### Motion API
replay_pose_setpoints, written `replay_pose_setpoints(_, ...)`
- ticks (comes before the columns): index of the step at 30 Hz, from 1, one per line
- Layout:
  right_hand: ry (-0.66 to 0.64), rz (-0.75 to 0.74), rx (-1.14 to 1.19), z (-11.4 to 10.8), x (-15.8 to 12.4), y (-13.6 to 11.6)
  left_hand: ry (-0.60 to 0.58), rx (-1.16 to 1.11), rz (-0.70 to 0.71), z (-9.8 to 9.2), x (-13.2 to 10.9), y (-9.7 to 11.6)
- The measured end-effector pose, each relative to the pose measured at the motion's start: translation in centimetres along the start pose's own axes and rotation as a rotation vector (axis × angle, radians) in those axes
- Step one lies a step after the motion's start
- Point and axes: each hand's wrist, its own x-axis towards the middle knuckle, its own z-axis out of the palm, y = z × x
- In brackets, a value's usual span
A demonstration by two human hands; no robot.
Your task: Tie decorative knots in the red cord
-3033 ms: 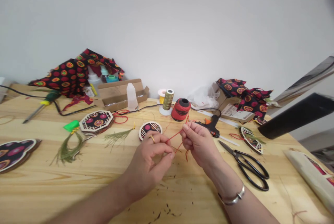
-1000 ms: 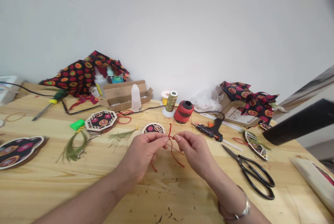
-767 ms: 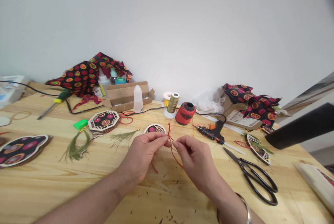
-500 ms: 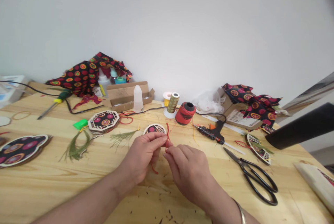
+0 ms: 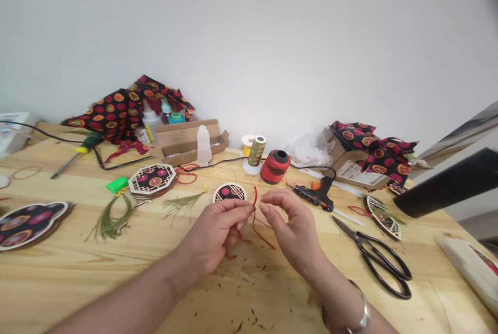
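Observation:
My left hand (image 5: 216, 234) is closed in a pinch on a thin red cord (image 5: 254, 220), whose loose ends hang down over the wooden table (image 5: 58, 277). My right hand (image 5: 291, 228) hovers just right of the cord with fingers curved and apart, thumb tip close to the cord but not gripping it. A small round wooden ornament with patterned fabric (image 5: 229, 192) lies just behind my left fingertips.
Black scissors (image 5: 373, 259) lie right of my hands, a glue gun (image 5: 317, 194) behind them. A red thread spool (image 5: 275, 166), gold spool (image 5: 256, 150), cardboard box (image 5: 182, 142), patterned fabric (image 5: 120, 106), octagonal ornaments (image 5: 151, 180), green tassels (image 5: 109, 220) and a screwdriver (image 5: 73, 155) sit farther back.
Half a second ago both hands pinched the red cord together. My right hand has since let go and opened, moving slightly right; my left keeps its pinch.

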Motion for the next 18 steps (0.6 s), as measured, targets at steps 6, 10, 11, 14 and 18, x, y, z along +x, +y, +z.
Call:
replay_pose_setpoints(6, -0.076, 0.437, 0.428, 0.50, 0.70, 0.73, -0.044, 0.072, -0.012, 0.24, -0.20, -0.41)
replay_pose_setpoints(10, -0.075, 0.419, 0.408, 0.39, 0.56, 0.73, -0.072, 0.115, -0.037, 0.28, -0.33, -0.36)
replay_pose_setpoints(11, -0.086, 0.421, 0.436, 0.39, 0.51, 0.73, -0.077, 0.123, -0.033, 0.28, -0.37, -0.31)
replay_pose_setpoints(14, -0.118, 0.451, 0.566, 0.51, 0.40, 0.66, -0.086, 0.138, 0.001, 0.37, -0.46, -0.18)
replay_pose_setpoints(18, -0.144, 0.495, 0.600, 0.62, 0.35, 0.50, -0.069, 0.161, 0.015, 0.65, -0.54, -0.17)
